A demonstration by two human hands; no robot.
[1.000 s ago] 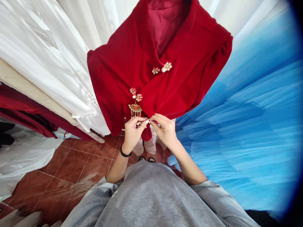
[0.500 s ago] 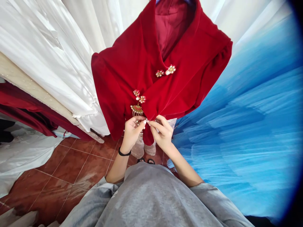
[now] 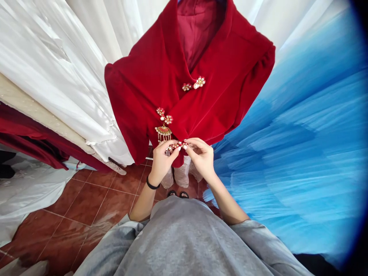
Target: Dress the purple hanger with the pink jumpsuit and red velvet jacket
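A red velvet jacket hangs in front of me, its front panels crossed over. At its lower edge, my left hand and my right hand pinch the two sides of a beaded flower clasp between thumbs and fingers. My fingertips partly cover the clasp, so whether its halves are joined cannot be told. Above it sits a flower clasp with a fan-shaped pendant dangling bead strands. Another flower clasp lies at the neckline.
White fabric hangs on the left and behind the jacket. A big blue tulle garment fills the right side. Dark red cloth hangs at far left. Reddish tiles cover the floor, where wrapped pale objects stand beneath the jacket.
The jacket has shifted slightly left and up in view. My right hand has turned, its fingers now on the clasp's right side. More of the lowest flower clasp shows between my hands.
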